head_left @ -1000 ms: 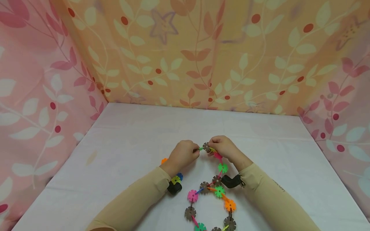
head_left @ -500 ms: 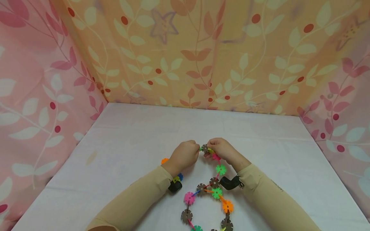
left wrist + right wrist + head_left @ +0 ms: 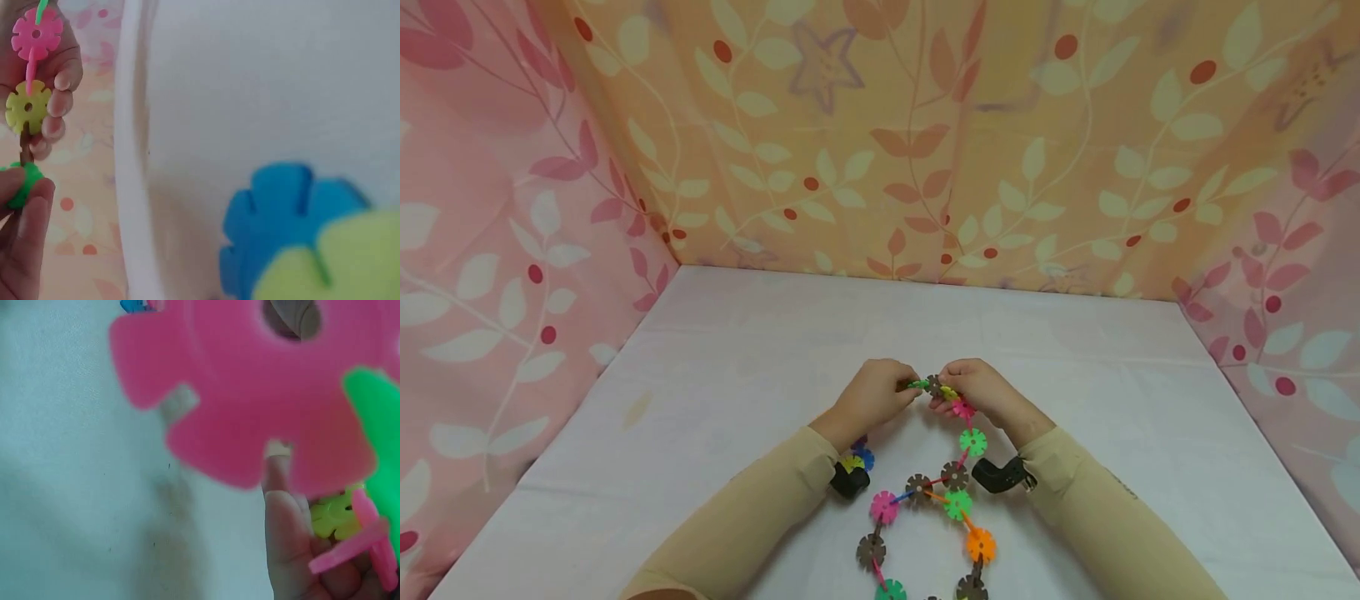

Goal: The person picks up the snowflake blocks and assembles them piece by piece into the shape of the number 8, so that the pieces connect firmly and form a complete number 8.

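A chain of interlocking flower-shaped plastic discs runs between both hands in the head view. My left hand [image 3: 874, 392] pinches a green disc [image 3: 27, 185] between thumb and finger at the chain's upper end. Joined to it is a brown disc [image 3: 933, 385], then a yellow disc [image 3: 27, 103]. My right hand [image 3: 983, 390] holds the chain at these brown and yellow discs, its fingers curled behind the yellow one. From there a pink disc [image 3: 962, 408] and a light green disc [image 3: 973, 442] hang down toward a closed ring of discs.
The ring, with an orange disc [image 3: 981, 546] and a pink disc [image 3: 884, 507], lies on the white table [image 3: 760, 333] nearest the body. Blue [image 3: 866, 459] and yellow discs sit beside the left wrist. Patterned cloth walls [image 3: 887, 167] surround the table.
The ring of discs has shifted slightly left. The left fingers show more of the green disc, and the orange disc behind the left wrist is now hidden.
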A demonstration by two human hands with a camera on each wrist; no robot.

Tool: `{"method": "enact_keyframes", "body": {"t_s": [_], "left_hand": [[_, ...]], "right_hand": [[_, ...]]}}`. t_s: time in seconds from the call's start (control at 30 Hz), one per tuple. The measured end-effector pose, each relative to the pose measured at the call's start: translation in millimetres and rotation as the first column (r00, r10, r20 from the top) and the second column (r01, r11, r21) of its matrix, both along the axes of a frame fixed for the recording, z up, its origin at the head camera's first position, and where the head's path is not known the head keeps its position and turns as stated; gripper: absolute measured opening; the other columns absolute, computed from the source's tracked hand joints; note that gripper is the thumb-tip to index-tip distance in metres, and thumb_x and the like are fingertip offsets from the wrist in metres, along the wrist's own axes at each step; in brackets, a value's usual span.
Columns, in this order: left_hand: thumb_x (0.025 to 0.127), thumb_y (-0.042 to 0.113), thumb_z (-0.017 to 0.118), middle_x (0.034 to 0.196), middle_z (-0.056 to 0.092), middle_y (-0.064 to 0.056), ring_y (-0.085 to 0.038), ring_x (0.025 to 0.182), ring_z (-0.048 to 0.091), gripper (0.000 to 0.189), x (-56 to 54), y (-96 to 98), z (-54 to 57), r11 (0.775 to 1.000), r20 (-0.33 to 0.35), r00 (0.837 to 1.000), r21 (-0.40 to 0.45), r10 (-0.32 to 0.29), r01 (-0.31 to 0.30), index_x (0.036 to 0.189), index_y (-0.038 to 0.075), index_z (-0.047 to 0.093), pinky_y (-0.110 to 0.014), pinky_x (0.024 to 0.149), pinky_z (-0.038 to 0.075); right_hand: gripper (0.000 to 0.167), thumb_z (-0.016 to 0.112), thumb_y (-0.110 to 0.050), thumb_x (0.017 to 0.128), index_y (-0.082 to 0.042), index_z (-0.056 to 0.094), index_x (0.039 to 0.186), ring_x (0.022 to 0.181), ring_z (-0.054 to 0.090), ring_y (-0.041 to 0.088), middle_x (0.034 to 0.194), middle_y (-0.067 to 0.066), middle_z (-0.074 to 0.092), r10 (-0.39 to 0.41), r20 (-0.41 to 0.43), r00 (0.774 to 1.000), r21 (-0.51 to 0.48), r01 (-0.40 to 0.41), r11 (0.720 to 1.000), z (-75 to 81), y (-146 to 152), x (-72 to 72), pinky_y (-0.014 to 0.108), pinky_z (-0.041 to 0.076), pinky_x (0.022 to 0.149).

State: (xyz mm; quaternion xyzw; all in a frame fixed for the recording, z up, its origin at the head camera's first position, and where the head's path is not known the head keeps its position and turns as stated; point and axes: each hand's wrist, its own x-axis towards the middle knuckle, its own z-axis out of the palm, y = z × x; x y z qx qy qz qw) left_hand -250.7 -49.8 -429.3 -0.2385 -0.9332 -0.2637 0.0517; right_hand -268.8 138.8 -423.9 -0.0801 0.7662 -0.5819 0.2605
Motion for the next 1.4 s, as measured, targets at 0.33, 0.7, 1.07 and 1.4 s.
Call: {"method": "enact_keyframes", "body": {"t_s": [0.33,0.7,1.07,1.4], "left_hand": [[0.083,0.014,0.065,0.067,0.062,0.004,-0.004,0.056,0.050,0.015,1.4,-2.2,-2.0,0.998,-0.266,0.962,-0.004,-0.056,0.057,0.068,0.012,0.065,-0.018,0.054,0.042],[0.083,0.012,0.065,0.068,0.063,0.004,-0.003,0.058,0.052,0.012,1.4,-1.0,-2.0,0.996,-0.229,0.973,0.088,-0.008,0.029,0.073,0.007,0.070,-0.016,0.054,0.042],[0.086,0.013,0.062,0.073,0.066,0.007,-0.002,0.065,0.057,0.011,-4.3,-4.3,2.8,0.999,-0.021,0.999,0.024,-0.039,0.040,0.086,0.012,0.073,-0.017,0.061,0.046],[0.079,0.024,0.071,0.077,0.059,0.004,-0.013,0.073,0.051,0.012,-4.1,-40.4,9.3,0.960,0.295,0.947,-0.279,0.124,-0.039,0.083,0.015,0.066,-0.028,0.066,0.046]], "right_hand": [[0.026,0.040,-0.008,0.096,0.010,0.057,0.087,0.063,0.067,0.019,0.072,0.016,0.067,-0.045,-0.031,0.999,-0.021,0.044,0.999,3.9,-5,2.4,0.031,0.054,0.058],[0.027,0.039,-0.007,0.096,0.014,0.056,0.093,0.063,0.066,0.018,0.072,0.015,0.067,-0.053,-0.036,0.998,-0.023,0.052,0.998,9.0,-10,2.5,0.033,0.054,0.060],[0.018,0.059,-0.015,0.089,0.000,0.059,0.100,0.085,0.064,0.030,0.096,0.020,0.063,0.211,-0.199,0.957,0.130,-0.188,0.974,10.7,1,-9.1,0.039,0.051,0.075],[0.008,0.064,-0.011,0.083,-0.003,0.063,0.086,0.067,0.063,0.021,0.080,0.010,0.063,0.186,-0.221,0.957,0.346,-0.101,0.933,1.9,9,-4.2,0.031,0.049,0.062]]}}
